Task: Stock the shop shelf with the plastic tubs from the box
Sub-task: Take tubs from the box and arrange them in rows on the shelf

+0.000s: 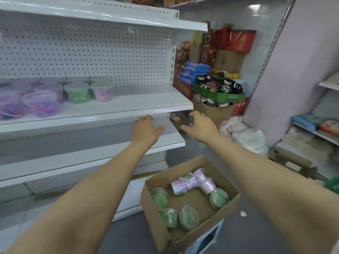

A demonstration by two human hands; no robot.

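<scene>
A white metal shop shelf (143,104) carries several clear plastic tubs (77,92) with pink, purple and green contents on its left half. On the floor at lower right stands an open cardboard box (156,222) with several green tubs (189,217) and pink tubs (194,181) lying inside. My left hand (145,130) is stretched out in front of the shelf below, fingers loosely curled, holding nothing. My right hand (199,126) reaches past the shelf's right end, fingers relaxed and empty. Both hands hover above and beyond the box.
Past the shelf end, stacked goods fill the corner: red packages (238,41), blue packets (194,70), a green crate of dark items (218,95), white bags (244,132). Another shelving unit (315,132) stands at the right. The floor is grey.
</scene>
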